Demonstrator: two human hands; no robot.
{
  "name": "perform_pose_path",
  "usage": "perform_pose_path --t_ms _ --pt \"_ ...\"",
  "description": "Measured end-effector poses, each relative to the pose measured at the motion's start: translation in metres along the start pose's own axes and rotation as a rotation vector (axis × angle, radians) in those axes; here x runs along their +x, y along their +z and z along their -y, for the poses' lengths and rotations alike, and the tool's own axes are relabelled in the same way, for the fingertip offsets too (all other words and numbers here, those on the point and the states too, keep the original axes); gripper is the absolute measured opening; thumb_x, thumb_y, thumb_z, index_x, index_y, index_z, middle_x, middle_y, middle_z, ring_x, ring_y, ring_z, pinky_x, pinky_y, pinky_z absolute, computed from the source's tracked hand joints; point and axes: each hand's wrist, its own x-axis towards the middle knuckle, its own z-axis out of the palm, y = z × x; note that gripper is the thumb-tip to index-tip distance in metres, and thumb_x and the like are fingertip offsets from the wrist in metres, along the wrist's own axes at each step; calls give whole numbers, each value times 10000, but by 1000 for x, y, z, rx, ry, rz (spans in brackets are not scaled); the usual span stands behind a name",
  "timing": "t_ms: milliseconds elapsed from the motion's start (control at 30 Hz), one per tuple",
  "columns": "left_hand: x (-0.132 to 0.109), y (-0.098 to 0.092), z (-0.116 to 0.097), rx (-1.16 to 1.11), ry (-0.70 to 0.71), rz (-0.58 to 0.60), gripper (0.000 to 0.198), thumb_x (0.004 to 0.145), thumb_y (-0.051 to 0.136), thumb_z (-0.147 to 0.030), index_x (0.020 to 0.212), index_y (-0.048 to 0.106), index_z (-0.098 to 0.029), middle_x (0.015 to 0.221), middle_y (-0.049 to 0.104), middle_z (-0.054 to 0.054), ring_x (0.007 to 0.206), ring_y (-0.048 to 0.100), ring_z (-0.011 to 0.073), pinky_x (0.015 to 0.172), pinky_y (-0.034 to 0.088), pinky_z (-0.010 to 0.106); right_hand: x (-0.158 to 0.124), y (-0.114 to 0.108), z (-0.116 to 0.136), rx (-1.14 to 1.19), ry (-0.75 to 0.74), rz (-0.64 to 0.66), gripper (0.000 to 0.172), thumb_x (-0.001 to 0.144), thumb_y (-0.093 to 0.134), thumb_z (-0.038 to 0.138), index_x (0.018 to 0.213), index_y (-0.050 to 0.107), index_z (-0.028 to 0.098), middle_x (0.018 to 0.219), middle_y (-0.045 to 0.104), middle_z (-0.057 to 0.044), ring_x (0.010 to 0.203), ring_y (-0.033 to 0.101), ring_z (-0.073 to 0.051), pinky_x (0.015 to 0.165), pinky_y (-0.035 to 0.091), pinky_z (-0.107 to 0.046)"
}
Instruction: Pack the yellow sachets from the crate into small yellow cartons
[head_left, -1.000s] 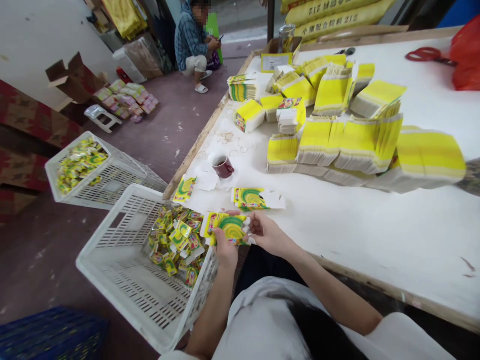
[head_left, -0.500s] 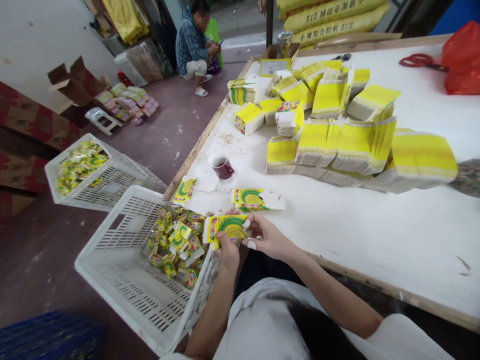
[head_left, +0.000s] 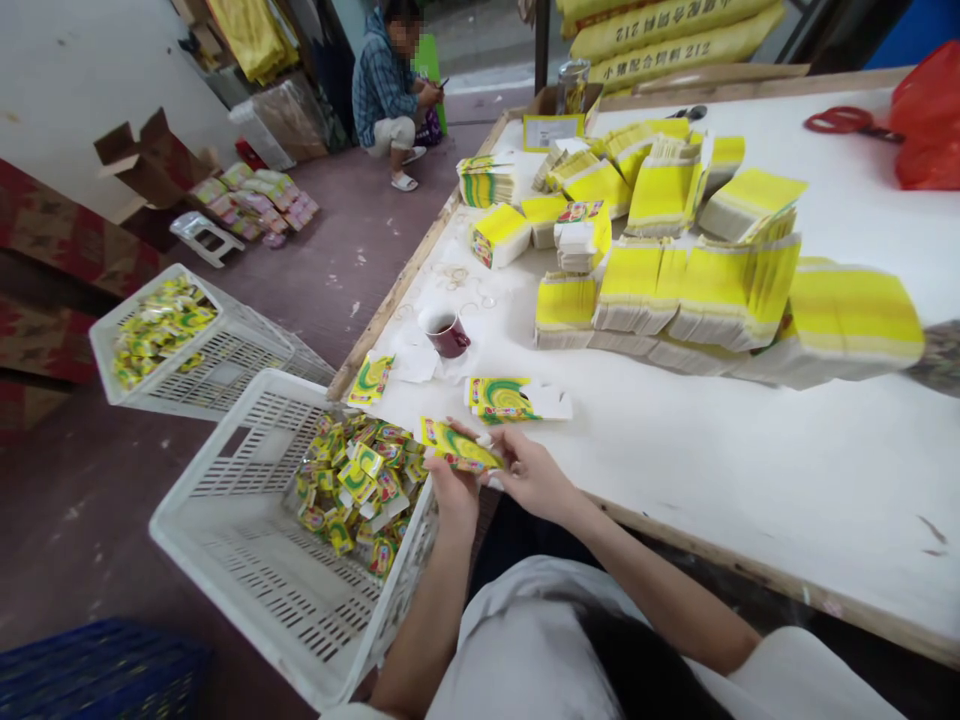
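Observation:
A small yellow and green printed carton is held between my two hands above the table's near edge. My left hand grips it from below and the left, with the fingers partly behind it. At its right end, my right hand has its thumb and fingers closed on the carton. Beyond them a similar flat carton with a white flap lies on the table, and another yellow carton rests at the corner. Below left stands a white crate with many small yellow cartons in it.
Stacks of flat yellow cartons fill the back of the white table. A dark red mug stands near the left edge. Red scissors lie far right. A second crate and a crouching person are beyond.
The carton in my hands has tilted, its printed face now turned more edge-on. My right hand has shifted slightly, with its fingers closer round the carton's end.

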Motion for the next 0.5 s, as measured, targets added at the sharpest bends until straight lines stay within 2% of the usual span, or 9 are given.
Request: perform_pose_path --t_ms 67,133,200,267,367,433,500 --pt "-1 2 2 -62 22 -97 688 593 711 -817 951 700 -229 902 732 42 845 696 193 805 567 315 4 -9 0 -10 -49 -65 151 807 632 254 934 561 211 732 513 41 658 453 -130 622 372 -254" --pt "-2 3 3 -94 46 -169 523 603 846 -616 930 723 -225 888 759 21 845 715 179 821 569 302 6 -19 -2 -32 -101 -102 59 834 601 256 842 582 202 725 550 27 665 480 -132 631 389 -255" --pt "-1 0 2 -96 41 -149 419 640 859 -528 883 739 -207 848 771 21 830 727 181 814 574 305 8 -28 -4 -77 -160 -145 50 843 589 231 822 618 197 739 607 13 676 525 -139 640 415 -257" --pt "3 -9 -1 -91 37 -63 390 679 842 -514 882 750 -194 862 781 44 846 736 199 829 578 325 9 -39 -8 -164 -256 -207 97 844 573 169 867 663 198 804 675 -13 737 587 -162 685 452 -275" --pt "12 -30 -12 -48 137 97 538 705 787 -613 1055 725 -209 1101 765 107 1064 710 266 962 539 396 10 -55 -8 -411 -446 -245 197 866 556 89 902 699 218 892 734 -43 861 617 -200 803 464 -333" --pt "16 -40 -21 93 238 207 773 618 809 -678 1223 643 -226 1317 671 145 1259 607 320 1088 448 457 8 -61 -4 -591 -534 -177 183 892 583 97 886 707 231 889 748 -41 895 602 -212 872 439 -369" --pt "15 -42 -29 368 248 351 947 512 892 -622 1306 570 -220 1405 596 162 1334 532 358 1137 384 487 5 -59 2 -692 -598 -61 151 908 609 131 887 707 244 863 745 -23 917 592 -211 964 405 -399"
